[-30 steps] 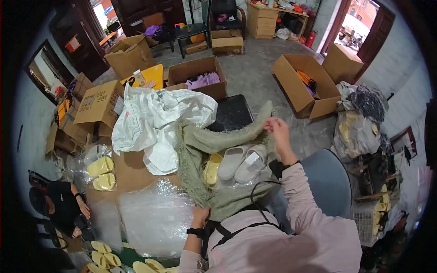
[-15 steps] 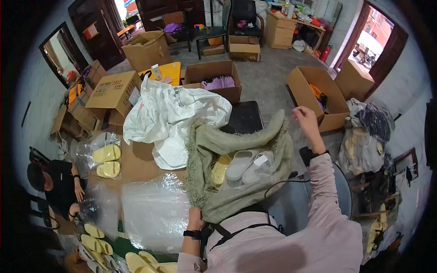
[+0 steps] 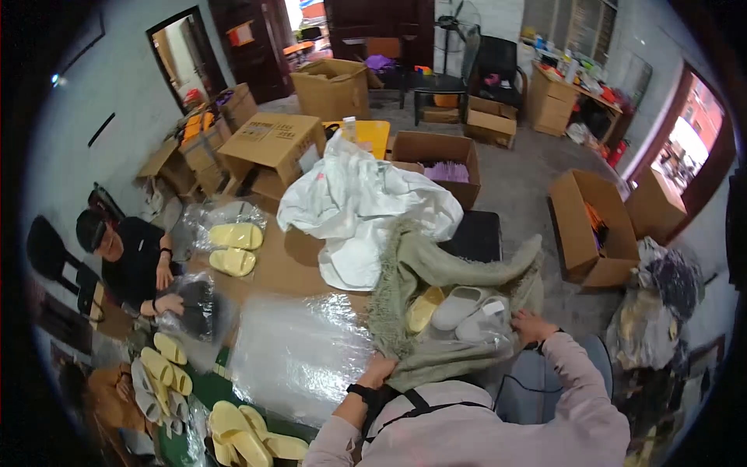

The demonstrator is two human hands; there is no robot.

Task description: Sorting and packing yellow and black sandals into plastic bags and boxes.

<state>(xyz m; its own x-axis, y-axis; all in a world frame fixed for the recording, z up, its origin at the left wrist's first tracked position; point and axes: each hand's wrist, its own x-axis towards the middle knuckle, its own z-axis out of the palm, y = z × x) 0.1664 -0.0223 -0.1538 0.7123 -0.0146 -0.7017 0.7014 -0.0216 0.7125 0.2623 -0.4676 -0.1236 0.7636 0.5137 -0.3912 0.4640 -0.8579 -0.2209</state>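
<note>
A green woven sack (image 3: 424, 253) with a frayed edge lies with its mouth spread wide at the table's near right. Inside it are grey slippers (image 3: 457, 309) in a clear plastic bag and a yellow slipper (image 3: 422, 310). My left hand (image 3: 379, 369) is closed on the sack's near left edge. On the opposite side, my right hand (image 3: 532, 327) grips the right edge, beside the bagged grey slippers. Left of the sack lies a stack of clear plastic bags (image 3: 299, 354). A crumpled white sack (image 3: 362, 206) rests just beyond.
Yellow slippers (image 3: 236, 247) lie on plastic at the far left. More yellow slippers (image 3: 241, 433) are piled near left. A co-worker (image 3: 134, 257) sits at the left, hands on a plastic bag (image 3: 193, 309). Cardboard boxes (image 3: 595, 226) stand around; a grey-blue chair (image 3: 537, 393) is at my right.
My right hand has come down from the air onto the sack's right edge and closed there. My left hand still holds the near left edge. The view has shifted, showing more of the left.
</note>
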